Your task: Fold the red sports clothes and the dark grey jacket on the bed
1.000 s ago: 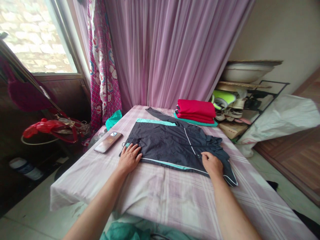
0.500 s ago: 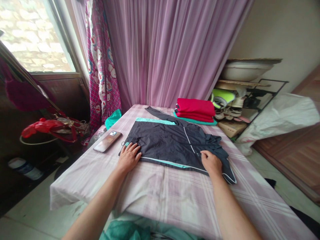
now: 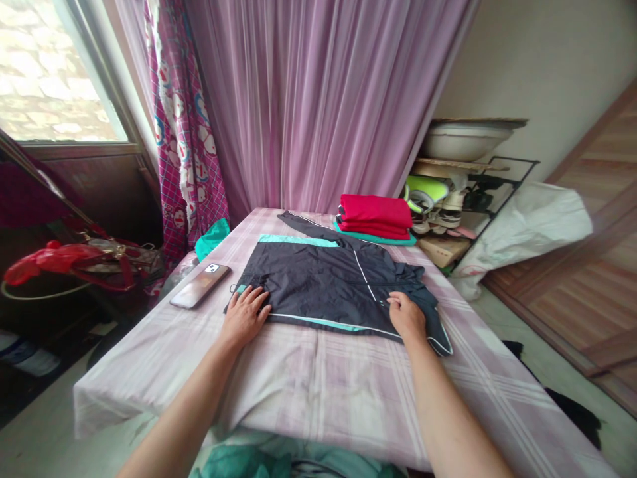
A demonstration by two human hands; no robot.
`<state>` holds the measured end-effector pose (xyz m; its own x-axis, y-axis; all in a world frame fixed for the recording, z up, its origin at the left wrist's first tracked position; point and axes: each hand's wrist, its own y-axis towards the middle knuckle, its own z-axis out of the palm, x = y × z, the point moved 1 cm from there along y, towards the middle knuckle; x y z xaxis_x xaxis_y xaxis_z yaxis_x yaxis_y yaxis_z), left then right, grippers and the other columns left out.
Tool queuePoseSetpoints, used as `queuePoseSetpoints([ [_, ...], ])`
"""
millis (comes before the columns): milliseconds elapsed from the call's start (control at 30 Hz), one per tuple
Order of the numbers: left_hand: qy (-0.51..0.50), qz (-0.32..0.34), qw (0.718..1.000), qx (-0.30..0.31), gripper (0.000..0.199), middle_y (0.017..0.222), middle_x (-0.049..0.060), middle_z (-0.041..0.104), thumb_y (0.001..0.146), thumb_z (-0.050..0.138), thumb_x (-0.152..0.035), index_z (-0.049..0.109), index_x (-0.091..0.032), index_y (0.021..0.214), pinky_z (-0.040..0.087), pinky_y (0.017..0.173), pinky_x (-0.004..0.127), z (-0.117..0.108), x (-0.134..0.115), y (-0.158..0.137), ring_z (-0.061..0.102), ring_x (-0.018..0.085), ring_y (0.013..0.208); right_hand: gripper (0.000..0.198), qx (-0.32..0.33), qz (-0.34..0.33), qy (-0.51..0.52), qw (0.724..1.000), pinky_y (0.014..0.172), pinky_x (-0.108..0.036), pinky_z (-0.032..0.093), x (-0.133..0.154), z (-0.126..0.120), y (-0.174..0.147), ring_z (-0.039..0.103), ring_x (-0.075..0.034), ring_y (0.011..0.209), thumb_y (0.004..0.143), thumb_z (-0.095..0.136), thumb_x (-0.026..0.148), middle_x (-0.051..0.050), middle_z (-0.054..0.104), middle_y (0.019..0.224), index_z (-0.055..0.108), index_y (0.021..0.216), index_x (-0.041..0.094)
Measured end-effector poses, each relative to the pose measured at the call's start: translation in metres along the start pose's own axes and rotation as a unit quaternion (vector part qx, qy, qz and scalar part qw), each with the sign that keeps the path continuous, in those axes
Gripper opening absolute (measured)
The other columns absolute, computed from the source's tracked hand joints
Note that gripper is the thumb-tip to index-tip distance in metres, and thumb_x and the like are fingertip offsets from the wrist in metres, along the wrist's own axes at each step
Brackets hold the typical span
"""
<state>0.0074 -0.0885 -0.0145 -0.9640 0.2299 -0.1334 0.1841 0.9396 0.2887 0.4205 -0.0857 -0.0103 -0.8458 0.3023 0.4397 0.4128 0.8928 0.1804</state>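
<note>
A dark jacket (image 3: 308,279) with turquoise panels and white piping lies spread on the table, one sleeve stretched toward the back. My left hand (image 3: 245,313) rests flat on its left end, fingers apart, beside a small turquoise patch and a cord loop. At the jacket's right part, near the white piping, my right hand (image 3: 407,315) is closed, with its fingers curled down against the fabric. Its fingertips are partly hidden.
A phone (image 3: 200,285) lies left of the jacket on the plaid tablecloth (image 3: 308,378). Folded red clothes (image 3: 375,214) sit on a turquoise one at the back right. Beyond the table's right edge stands a rack with shoes (image 3: 442,221) and a basin (image 3: 465,141).
The whole view has shifted, so the table and jacket appear slightly further left. Both hands stay at about the same places on the jacket.
</note>
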Motion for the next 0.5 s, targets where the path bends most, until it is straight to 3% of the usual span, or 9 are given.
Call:
queuePoseSetpoints([
  [200, -0.009, 0.003, 1.000, -0.014, 0.046, 0.143, 0.007, 0.058, 0.096, 0.041, -0.047, 0.062, -0.026, 0.132, 0.031, 0.116, 0.056, 0.0021, 0.0017, -0.0003, 0.042, 0.031, 0.140, 0.038, -0.023, 0.006, 0.002, 1.000, 0.092, -0.031, 0.044, 0.0003, -0.0006, -0.0006, 0.064, -0.021, 0.106, 0.090, 0.043, 0.015, -0.006, 0.073, 0.118, 0.064, 0.121, 0.019],
  [500, -0.021, 0.005, 1.000, -0.022, 0.045, 0.142, 0.006, 0.059, 0.096, 0.042, -0.048, 0.063, -0.029, 0.131, 0.030, 0.116, 0.055, 0.0058, 0.0045, 0.0003, 0.043, 0.031, 0.139, 0.034, -0.025, 0.014, 0.007, 1.000, 0.085, -0.030, 0.043, -0.0024, -0.0001, 0.0002, 0.065, -0.021, 0.101, 0.090, 0.044, 0.018, -0.005, 0.076, 0.106, 0.069, 0.113, 0.019],
])
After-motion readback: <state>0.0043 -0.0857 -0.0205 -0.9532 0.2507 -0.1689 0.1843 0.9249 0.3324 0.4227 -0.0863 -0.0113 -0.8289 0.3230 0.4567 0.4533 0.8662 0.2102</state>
